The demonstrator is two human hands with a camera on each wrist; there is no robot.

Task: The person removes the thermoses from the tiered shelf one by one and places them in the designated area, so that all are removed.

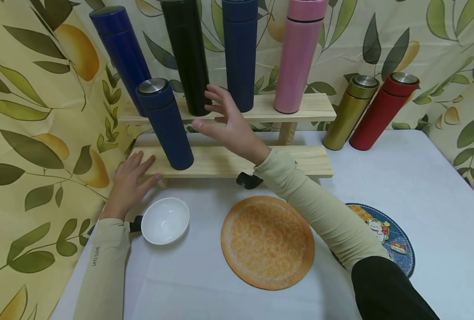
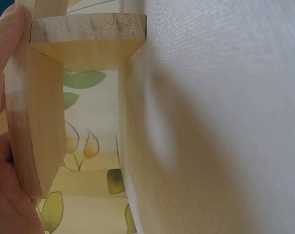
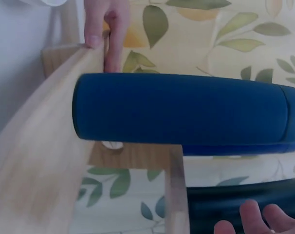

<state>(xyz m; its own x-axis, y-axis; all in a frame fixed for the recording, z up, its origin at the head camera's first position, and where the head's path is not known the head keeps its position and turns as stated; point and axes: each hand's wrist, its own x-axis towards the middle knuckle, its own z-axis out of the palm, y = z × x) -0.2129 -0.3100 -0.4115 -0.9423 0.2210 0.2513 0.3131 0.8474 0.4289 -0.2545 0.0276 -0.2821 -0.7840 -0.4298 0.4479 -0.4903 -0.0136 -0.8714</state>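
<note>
A two-tier wooden rack (image 1: pixel 237 161) carries several flasks. My left hand (image 1: pixel 129 180) rests on the left end of its lower shelf, fingers spread on top and thumb by the front edge; the left wrist view shows this hand (image 2: pixel 11 190) against the wood. A short blue flask (image 1: pixel 166 126) stands upright on that shelf, just right of the left hand. My right hand (image 1: pixel 237 126) is raised before the upper shelf, fingers apart, with nothing in it. Its fingertips (image 3: pixel 254 217) overlap the black flask (image 1: pixel 186 58); whether they touch cannot be told.
On the upper shelf also stand two blue flasks, one tilted-looking (image 1: pixel 121 58) and one taller (image 1: pixel 240 58), and a pink flask (image 1: pixel 300 58). Gold (image 1: pixel 348 113) and red flasks (image 1: pixel 382 113) stand right of the rack. In front lie a white bowl (image 1: pixel 165 221), bread-patterned round mat (image 1: pixel 267 242) and blue mat (image 1: pixel 402 246).
</note>
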